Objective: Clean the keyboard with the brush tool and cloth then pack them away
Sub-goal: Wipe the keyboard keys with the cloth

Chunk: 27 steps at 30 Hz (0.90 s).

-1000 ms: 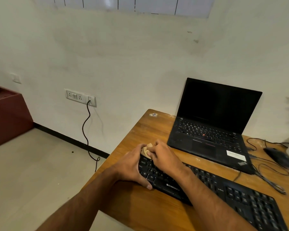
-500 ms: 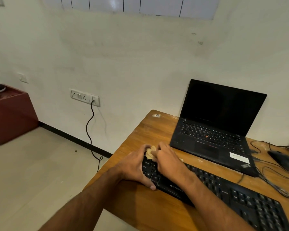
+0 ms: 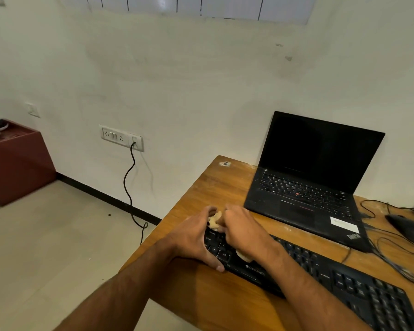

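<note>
A black keyboard (image 3: 325, 278) lies slantwise on the wooden desk (image 3: 215, 189). My left hand (image 3: 191, 240) grips the keyboard's left end, thumb on the front edge and fingers over the far corner. My right hand (image 3: 244, 232) holds a crumpled beige cloth (image 3: 214, 220) pressed onto the keys at that left end. A bit of the cloth also shows under the heel of my right hand. No brush tool is in view.
An open black laptop (image 3: 306, 187) stands behind the keyboard. A black mouse (image 3: 406, 228) and loose cables (image 3: 392, 254) lie at the right. The desk's left edge drops to the floor; a wall socket (image 3: 121, 138) with a hanging cord and a red cabinet (image 3: 14, 163) are to the left.
Both hands stay at the keyboard's left end with the cloth between them; the right hand has shifted slightly on the keys. The view has turned a little to the left.
</note>
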### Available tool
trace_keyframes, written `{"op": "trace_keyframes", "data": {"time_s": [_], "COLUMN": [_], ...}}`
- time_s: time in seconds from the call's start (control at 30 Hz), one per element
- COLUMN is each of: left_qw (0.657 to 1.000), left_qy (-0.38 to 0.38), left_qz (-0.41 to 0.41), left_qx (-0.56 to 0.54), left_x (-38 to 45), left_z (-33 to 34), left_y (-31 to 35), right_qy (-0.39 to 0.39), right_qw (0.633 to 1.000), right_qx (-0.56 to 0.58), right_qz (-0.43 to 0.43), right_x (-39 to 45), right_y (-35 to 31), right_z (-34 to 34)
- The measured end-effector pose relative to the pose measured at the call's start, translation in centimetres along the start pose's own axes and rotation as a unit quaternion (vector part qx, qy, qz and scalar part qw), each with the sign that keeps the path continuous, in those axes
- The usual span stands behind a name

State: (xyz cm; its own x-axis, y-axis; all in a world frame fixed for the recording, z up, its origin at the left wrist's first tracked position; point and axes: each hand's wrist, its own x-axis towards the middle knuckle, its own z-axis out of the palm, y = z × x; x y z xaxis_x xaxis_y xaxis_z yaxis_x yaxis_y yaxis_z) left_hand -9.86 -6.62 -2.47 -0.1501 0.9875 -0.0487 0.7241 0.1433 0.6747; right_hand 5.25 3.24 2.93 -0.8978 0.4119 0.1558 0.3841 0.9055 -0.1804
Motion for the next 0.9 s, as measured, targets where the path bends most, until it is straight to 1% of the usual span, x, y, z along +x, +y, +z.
{"op": "trace_keyframes", "data": {"time_s": [0.03, 0.07, 0.1, 0.17, 0.2, 0.33, 0.43, 0.5, 0.53, 0.6, 0.67, 0.8, 0.83, 0.9], "left_qw": [1.0, 1.0, 1.0, 1.0, 1.0, 1.0, 1.0, 1.0, 1.0, 1.0, 1.0, 1.0, 1.0, 1.0], "left_qy": [-0.001, -0.001, 0.0, 0.002, 0.001, -0.001, -0.003, -0.001, -0.001, -0.002, 0.002, 0.0, -0.001, 0.002], "left_qz": [-0.002, -0.002, -0.004, -0.002, -0.001, -0.002, -0.004, -0.006, -0.007, -0.008, -0.002, -0.001, -0.003, -0.008], "left_qx": [0.003, 0.002, -0.003, -0.008, -0.007, -0.005, -0.001, 0.0, 0.0, -0.002, -0.002, 0.003, -0.003, -0.01], "left_x": [0.0, 0.0, 0.0, -0.1, -0.2, -0.2, -0.2, -0.2, -0.2, -0.2, -0.2, -0.1, -0.1, -0.1], "left_z": [0.0, -0.1, -0.1, -0.1, -0.1, -0.2, -0.2, -0.2, -0.1, -0.1, -0.1, -0.1, 0.0, 0.0], "left_y": [-0.1, -0.1, 0.0, 0.0, 0.1, 0.4, 0.2, 0.1, 0.0, 0.1, 0.1, 0.1, 0.1, -0.2], "right_qy": [-0.027, -0.036, -0.02, 0.041, 0.051, 0.045, -0.013, -0.041, -0.027, 0.033, 0.058, 0.024, 0.003, -0.026], "right_qw": [0.999, 0.997, 0.997, 0.996, 0.995, 0.999, 0.999, 0.999, 0.999, 0.998, 0.997, 1.0, 1.0, 0.998], "right_qx": [0.035, 0.062, 0.071, 0.067, 0.062, -0.014, -0.018, 0.013, 0.025, 0.025, 0.026, 0.007, 0.012, 0.045], "right_qz": [0.014, 0.027, 0.035, 0.05, 0.052, -0.004, -0.037, -0.003, 0.018, 0.053, 0.054, 0.001, -0.002, 0.022], "right_x": [0.1, 0.4, 0.6, 1.1, 1.2, 0.3, -0.4, 0.1, 0.7, 1.6, 1.8, -0.1, -0.3, 0.3], "right_y": [0.1, 0.3, 0.5, 1.0, 1.0, 0.1, -0.6, -0.2, 0.2, 1.1, 0.9, -0.6, -0.7, -0.2], "right_z": [-0.7, -1.2, -1.6, -1.2, -0.6, 1.3, 0.2, -0.8, -0.9, -0.8, -0.1, 0.6, 0.0, -0.9]}}
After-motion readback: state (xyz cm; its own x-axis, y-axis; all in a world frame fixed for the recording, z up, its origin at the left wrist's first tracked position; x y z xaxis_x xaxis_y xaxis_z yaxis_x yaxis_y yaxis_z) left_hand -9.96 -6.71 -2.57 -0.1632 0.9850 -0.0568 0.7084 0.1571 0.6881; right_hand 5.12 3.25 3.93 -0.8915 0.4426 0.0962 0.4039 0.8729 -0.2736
